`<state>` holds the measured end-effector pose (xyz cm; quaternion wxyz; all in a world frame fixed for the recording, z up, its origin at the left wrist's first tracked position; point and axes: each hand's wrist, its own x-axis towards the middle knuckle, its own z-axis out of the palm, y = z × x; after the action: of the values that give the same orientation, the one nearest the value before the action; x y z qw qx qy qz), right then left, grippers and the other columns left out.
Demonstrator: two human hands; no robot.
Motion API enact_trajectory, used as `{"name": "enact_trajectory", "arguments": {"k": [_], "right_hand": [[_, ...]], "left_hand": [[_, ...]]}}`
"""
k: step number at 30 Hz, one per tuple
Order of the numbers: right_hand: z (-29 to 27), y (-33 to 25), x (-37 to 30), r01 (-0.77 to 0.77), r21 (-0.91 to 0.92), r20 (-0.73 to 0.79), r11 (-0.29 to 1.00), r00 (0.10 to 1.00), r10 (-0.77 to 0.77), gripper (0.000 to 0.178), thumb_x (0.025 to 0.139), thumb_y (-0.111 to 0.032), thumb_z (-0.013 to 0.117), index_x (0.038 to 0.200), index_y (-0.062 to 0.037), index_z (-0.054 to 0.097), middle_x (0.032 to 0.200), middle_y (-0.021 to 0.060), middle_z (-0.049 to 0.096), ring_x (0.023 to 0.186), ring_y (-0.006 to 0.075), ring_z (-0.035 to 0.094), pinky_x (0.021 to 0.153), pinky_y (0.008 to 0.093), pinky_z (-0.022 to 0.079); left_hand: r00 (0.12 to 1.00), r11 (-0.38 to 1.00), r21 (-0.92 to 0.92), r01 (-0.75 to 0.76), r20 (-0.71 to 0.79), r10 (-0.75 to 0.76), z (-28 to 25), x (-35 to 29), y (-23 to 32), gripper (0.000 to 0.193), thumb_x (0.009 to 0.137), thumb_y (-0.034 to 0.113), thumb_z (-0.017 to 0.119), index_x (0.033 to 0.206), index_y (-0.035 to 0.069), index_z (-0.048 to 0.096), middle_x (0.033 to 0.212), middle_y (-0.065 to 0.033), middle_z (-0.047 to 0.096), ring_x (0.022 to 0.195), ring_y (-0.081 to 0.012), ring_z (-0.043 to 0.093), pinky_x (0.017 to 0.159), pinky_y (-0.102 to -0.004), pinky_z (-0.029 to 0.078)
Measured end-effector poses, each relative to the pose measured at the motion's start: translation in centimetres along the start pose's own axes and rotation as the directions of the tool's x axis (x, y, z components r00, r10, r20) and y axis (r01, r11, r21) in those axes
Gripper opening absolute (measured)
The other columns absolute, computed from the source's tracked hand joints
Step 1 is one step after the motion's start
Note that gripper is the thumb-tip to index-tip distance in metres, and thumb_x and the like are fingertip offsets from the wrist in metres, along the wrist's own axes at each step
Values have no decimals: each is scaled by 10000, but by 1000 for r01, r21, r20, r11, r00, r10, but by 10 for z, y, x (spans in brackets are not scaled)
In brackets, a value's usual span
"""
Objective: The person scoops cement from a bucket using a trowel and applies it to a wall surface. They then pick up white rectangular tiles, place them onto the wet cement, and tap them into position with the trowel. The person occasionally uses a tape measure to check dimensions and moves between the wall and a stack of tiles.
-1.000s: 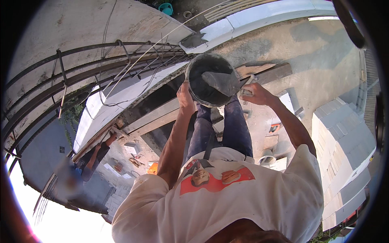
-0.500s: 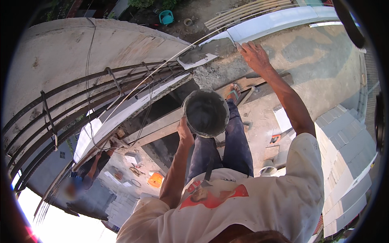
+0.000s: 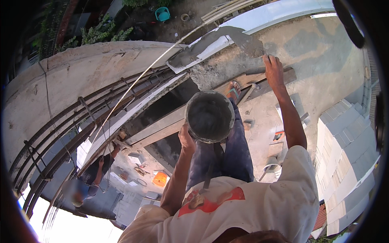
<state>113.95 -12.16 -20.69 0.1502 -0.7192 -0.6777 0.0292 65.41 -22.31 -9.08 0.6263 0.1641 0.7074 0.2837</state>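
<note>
My left hand (image 3: 187,139) grips the side of a round bucket (image 3: 214,139) at its rim. The bucket is held in front of my legs, and its inside is dark grey. Reaching out to the right, my right hand (image 3: 274,73) has its fingers closed on a trowel (image 3: 250,45), whose flat grey blade is smeared with mortar; its handle is mostly hidden by my fingers. Wet grey mortar (image 3: 193,50) coats the end of the white block wall (image 3: 291,16) beside the blade.
Wooden planks (image 3: 160,128) cross an opening under my feet, with a hammer (image 3: 248,92) on them. Long steel bars (image 3: 81,117) and a pale pole (image 3: 152,67) run along the left. Another person (image 3: 91,174) is below left. White blocks (image 3: 344,150) are stacked at right.
My right hand has moved right and slightly nearer, away from the block edge. The trowel blade now shows, and more mortar covers the wall end. My left hand keeps hold of the bucket.
</note>
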Motion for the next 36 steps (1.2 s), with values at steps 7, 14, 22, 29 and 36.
{"name": "enact_trajectory", "arguments": {"k": [7,14,22,29,36], "right_hand": [[-41,-112,-20,-32,303,59,953,998,15,551,802,-32,767,1328,-63,606,1196,183,555,1085,407,583,885,532,489],[-3,-164,45,152,128,93,980,982,-164,678,895,-77,688,1539,-114,480,1148,95,535,1059,290,558,830,466,474],[-23,-73,47,48,-107,67,993,997,-41,714,885,-74,693,1561,-135,474,1156,97,545,1078,304,558,857,461,481],[0,-19,13,-198,43,36,979,980,196,606,861,36,674,1440,-116,576,1223,147,565,1131,371,567,926,500,497],[-63,-60,-96,-326,311,276,893,930,243,446,942,-117,659,1384,-93,605,1165,171,604,1105,411,618,898,524,551]], "left_hand": [[989,982,122,-145,56,140,8,17,-10,398,1078,319,470,1250,2,640,1196,-103,667,1101,-216,621,948,-360,519],[941,894,297,-335,53,335,43,4,20,341,1059,296,524,1110,-26,626,1031,-90,646,968,-208,561,888,-376,474],[996,991,115,-75,64,68,25,25,-1,482,1054,370,518,1341,-4,621,1272,-108,677,1149,-241,662,963,-380,542],[978,963,195,-186,128,163,26,41,-2,468,1068,384,499,1293,1,648,1226,-111,701,1113,-213,677,942,-361,549],[952,879,366,-305,130,276,67,59,26,331,1047,340,562,1122,28,649,998,-49,677,943,-198,658,818,-372,518]]}}
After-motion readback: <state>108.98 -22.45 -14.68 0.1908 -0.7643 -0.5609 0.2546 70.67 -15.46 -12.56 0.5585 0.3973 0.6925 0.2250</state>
